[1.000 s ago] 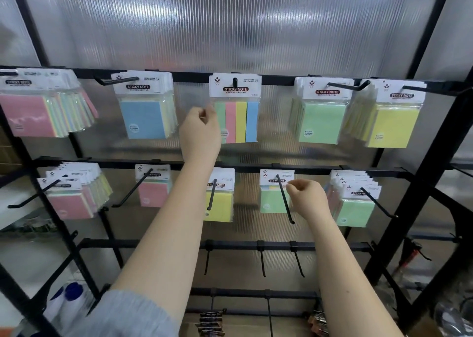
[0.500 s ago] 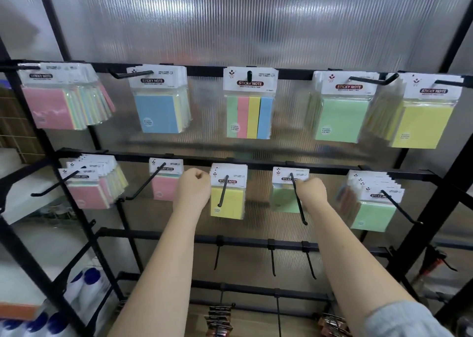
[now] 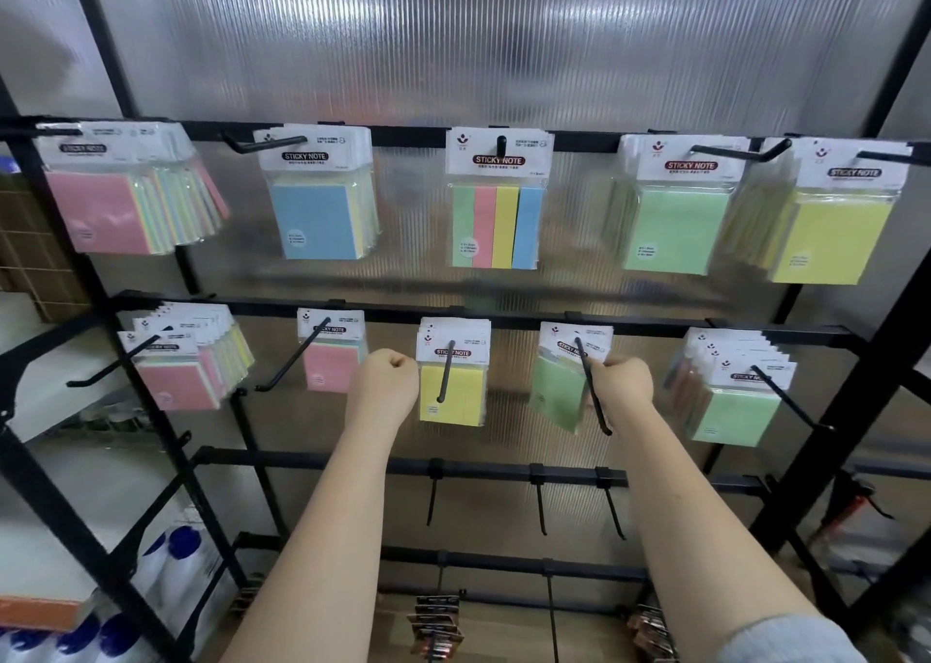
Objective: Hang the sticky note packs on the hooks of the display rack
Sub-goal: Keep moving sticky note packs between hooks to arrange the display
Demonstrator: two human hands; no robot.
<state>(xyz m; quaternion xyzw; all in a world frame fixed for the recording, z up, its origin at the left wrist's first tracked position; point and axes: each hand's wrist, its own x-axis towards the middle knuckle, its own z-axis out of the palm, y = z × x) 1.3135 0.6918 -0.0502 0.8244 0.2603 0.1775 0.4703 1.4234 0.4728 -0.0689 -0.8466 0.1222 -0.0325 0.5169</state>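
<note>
The black display rack [image 3: 504, 316] carries sticky note packs on two rows of hooks. On the middle row, a yellow pack [image 3: 452, 393] hangs straight on its hook [image 3: 446, 371]. My left hand [image 3: 385, 380] is curled into a fist at the pack's upper left edge and pinches it there. To the right, a green pack [image 3: 556, 390] hangs tilted on a long hook [image 3: 593, 390]. My right hand [image 3: 622, 380] grips this pack by the right side of its header. The fingertips of both hands are hidden.
The top row holds pink [image 3: 101, 209], blue [image 3: 315, 219], striped [image 3: 496, 224], green [image 3: 675, 227] and yellow [image 3: 831, 234] packs. Bare hooks [image 3: 539, 506] stick out from the lower bars. More packs lie low at the rack's foot [image 3: 436, 622]. Bottles [image 3: 171, 556] stand at the lower left.
My left hand came down from the striped pack on the top row to the yellow pack. My right hand stayed at the green pack, which now hangs tilted.
</note>
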